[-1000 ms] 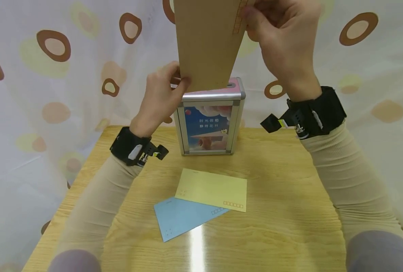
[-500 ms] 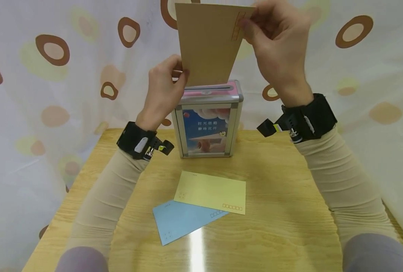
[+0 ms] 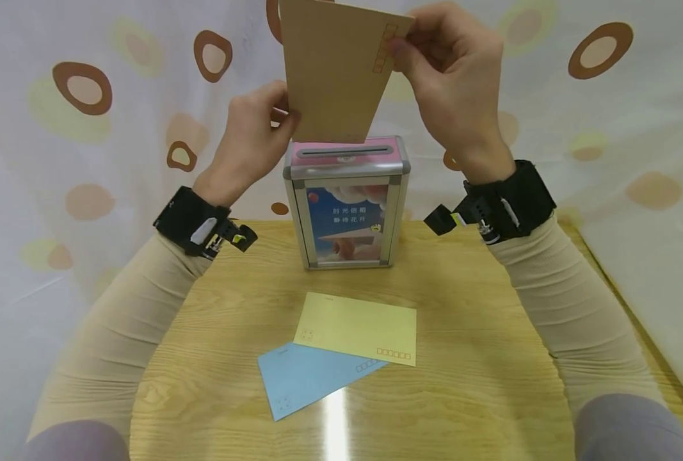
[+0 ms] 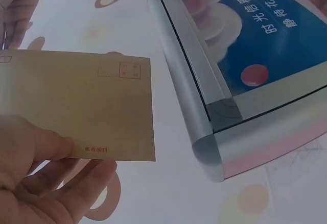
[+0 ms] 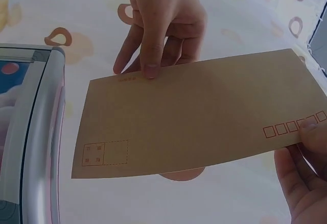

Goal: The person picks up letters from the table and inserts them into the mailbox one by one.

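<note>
Both hands hold a brown kraft envelope [image 3: 335, 77] on end above a letter box [image 3: 347, 218]. My left hand [image 3: 255, 131] pinches its left long edge near the lower end. The right hand [image 3: 456, 89] pinches the opposite edge higher up, by the printed row of red squares. In the wrist views a gap separates the envelope's lower end from the box. The box has a silver frame, a picture front with Chinese characters and a pink top with a long grey slot [image 3: 345, 151], which is in plain sight just below the envelope.
On the wooden table [image 3: 462, 384] in front of the box lies a yellow envelope [image 3: 358, 326], overlapping a blue envelope [image 3: 318, 378]. A white curtain with brown ring patterns [image 3: 82, 86] hangs behind and at the sides.
The brown envelope has come down in the head view and then shifted left, together with both hands. The slot, covered a second ago, now shows fully. The envelopes on the table have stayed put.
</note>
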A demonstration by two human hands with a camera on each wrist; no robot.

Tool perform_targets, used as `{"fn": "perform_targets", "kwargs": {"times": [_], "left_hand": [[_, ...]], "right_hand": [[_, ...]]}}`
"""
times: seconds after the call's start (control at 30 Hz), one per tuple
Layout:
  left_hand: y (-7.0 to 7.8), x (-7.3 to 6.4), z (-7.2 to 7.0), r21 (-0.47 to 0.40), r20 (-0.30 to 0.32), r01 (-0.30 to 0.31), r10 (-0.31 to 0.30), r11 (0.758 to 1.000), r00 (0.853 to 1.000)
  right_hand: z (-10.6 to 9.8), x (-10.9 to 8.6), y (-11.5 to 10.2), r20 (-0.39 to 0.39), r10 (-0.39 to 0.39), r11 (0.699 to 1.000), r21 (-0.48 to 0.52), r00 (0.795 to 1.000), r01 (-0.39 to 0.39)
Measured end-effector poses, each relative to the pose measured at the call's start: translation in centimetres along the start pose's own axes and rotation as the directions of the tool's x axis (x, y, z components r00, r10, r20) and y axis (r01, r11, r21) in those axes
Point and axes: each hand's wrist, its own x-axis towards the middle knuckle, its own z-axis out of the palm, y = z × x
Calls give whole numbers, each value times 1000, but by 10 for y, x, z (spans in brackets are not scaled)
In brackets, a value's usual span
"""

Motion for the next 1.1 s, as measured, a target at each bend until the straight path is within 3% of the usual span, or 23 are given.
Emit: {"fn": "perform_targets", "kwargs": {"times": [0.27, 0.53, 0.8, 0.97, 1.1], "left_hand": [[-4, -8, 13, -51, 10, 44, -44, 998, 999], [-8, -9, 24, -52, 15, 72, -71, 996, 997], [-11, -8, 28, -44, 45, 78, -76, 996, 996], [-8, -6, 25, -39, 23, 58, -57, 998, 998], [0, -1, 16, -35, -24, 22, -22, 999, 999]], "right_hand": [[-1, -5, 4, 54, -46, 999, 5, 998, 45], [1, -10, 10, 50, -70, 997, 17, 996, 69], [1, -11, 19, 101, -109, 990, -78, 989, 118], [3, -15, 29, 124, -109, 982, -139, 986, 126], [5, -19, 34, 109, -38, 987, -153, 993, 54]]}}
